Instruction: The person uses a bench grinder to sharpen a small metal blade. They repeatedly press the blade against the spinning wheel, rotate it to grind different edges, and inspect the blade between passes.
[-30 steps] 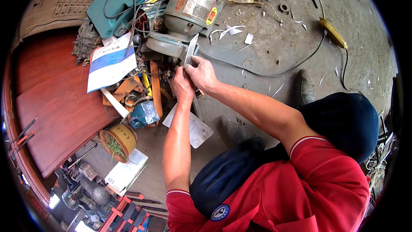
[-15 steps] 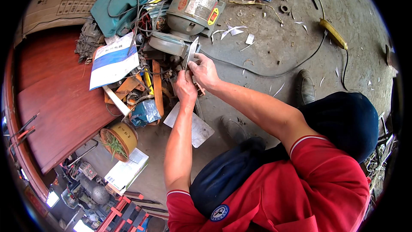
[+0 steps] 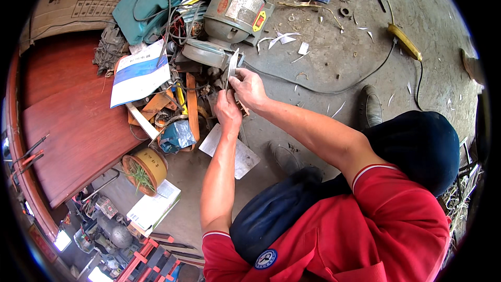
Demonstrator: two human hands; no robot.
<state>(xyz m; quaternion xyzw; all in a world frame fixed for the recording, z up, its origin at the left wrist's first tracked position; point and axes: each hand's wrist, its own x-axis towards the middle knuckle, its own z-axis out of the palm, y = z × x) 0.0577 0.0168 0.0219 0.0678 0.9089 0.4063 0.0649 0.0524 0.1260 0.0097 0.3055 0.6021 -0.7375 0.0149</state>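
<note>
A thin, pale flat strip (image 3: 233,66) with a pointed far end is held upright in both hands, at the near side of a grey bench grinder (image 3: 234,13). My left hand (image 3: 227,108) is closed around its lower end. Just above and to the right, my right hand (image 3: 249,89) pinches the strip with thumb and fingers. The strip lies close beside the grinder's round wheel guard (image 3: 204,53); whether it touches the wheel cannot be made out. A red switch (image 3: 259,20) with a yellow surround is on the grinder's side.
Left of my hands are a cluttered heap with a blue-and-white sheet (image 3: 138,73), a teal case (image 3: 141,8), a reddish wooden panel (image 3: 73,130) and a potted plant (image 3: 151,167). A cable runs right to a yellow handheld control (image 3: 406,42). Pale scraps litter the floor.
Both hands and the strip have shifted very slightly, with the left hand a little to the right and nearer to me. The grip is the same.
</note>
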